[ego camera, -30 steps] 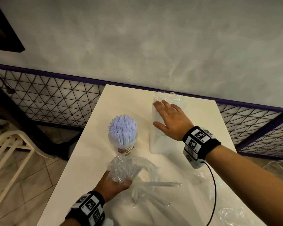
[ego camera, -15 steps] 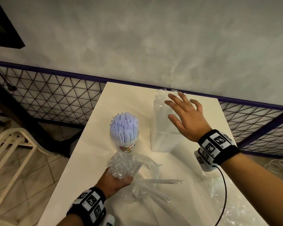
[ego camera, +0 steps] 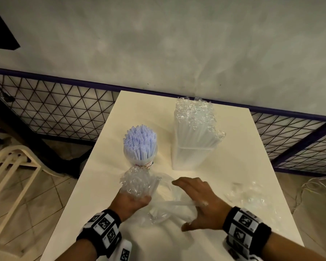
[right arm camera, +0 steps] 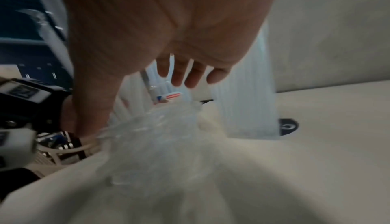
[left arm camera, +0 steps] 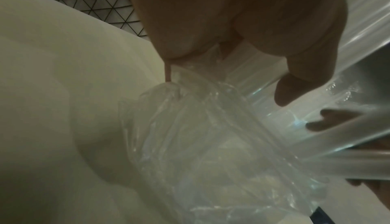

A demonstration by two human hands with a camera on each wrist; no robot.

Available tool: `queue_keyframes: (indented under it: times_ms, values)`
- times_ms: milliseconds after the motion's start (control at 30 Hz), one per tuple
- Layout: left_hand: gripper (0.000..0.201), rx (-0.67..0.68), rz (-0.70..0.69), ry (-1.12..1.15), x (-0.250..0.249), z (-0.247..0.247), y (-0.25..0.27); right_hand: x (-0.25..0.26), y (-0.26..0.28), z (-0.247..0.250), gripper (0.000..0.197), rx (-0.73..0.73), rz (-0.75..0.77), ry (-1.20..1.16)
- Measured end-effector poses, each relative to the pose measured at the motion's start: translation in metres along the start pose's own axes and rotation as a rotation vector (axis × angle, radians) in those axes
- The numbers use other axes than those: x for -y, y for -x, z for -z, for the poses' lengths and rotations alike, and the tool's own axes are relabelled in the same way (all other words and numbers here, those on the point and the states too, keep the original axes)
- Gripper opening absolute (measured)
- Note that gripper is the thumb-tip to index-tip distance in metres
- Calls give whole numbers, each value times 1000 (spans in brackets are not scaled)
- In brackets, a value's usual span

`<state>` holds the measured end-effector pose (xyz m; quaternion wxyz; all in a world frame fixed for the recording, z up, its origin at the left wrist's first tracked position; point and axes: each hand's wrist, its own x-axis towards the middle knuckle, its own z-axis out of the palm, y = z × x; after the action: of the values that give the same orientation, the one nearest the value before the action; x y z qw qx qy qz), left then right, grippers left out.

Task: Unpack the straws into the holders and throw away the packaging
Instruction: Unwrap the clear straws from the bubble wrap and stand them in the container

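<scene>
My left hand (ego camera: 130, 201) grips a crumpled clear plastic wrapper (ego camera: 137, 183) near the table's front, just before a round holder (ego camera: 139, 157) packed with bluish-white straws. In the left wrist view my fingers (left arm camera: 232, 19) bunch the wrapper (left arm camera: 200, 136). My right hand (ego camera: 199, 200) lies palm down with fingers stretched, over the wrapper's loose end and a few clear straws (ego camera: 177, 203). The right wrist view shows that hand's fingers (right arm camera: 190, 76) straight above the plastic (right arm camera: 158, 136). A square clear holder (ego camera: 192, 157) behind holds wrapped clear straws.
More crumpled clear plastic (ego camera: 248, 196) lies on the cream table (ego camera: 233, 166) to the right of my right hand. A purple-framed wire mesh fence (ego camera: 64, 110) and a grey wall run behind. A pale plastic chair (ego camera: 11, 162) stands on the tiled floor at left.
My right hand left the top of the square holder's straws and came back down to the wrapper beside my left hand. The left hand kept its grip on the wrapper.
</scene>
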<state>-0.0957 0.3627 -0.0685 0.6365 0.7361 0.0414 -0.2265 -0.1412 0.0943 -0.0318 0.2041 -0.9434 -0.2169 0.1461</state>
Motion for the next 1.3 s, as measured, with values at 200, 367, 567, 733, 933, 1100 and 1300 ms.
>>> queue_keyframes:
  times_ms: [200, 367, 567, 733, 933, 1100, 1300]
  values:
    - [40, 1, -12, -21, -4, -7, 3, 62, -24, -29, 132, -383, 7, -247]
    - [30, 24, -15, -60, -5, -10, 6, 78, -42, -30, 84, -590, -54, -474]
    - [34, 21, -69, -55, -9, -11, 11, 68, -42, -23, 40, -558, -154, -701]
    - [29, 25, -38, -77, -6, -8, 8, 67, -48, -13, 28, -497, -146, -806]
    - [45, -6, -55, -85, -1, -7, 4, 65, -56, -7, 21, -500, -122, -723]
    - [57, -64, 37, -87, 3, -6, 1, 56, -57, 3, 12, -518, -214, -769]
    - [19, -46, -8, -136, -7, -10, 5, 47, -56, -1, 15, -437, -235, -902]
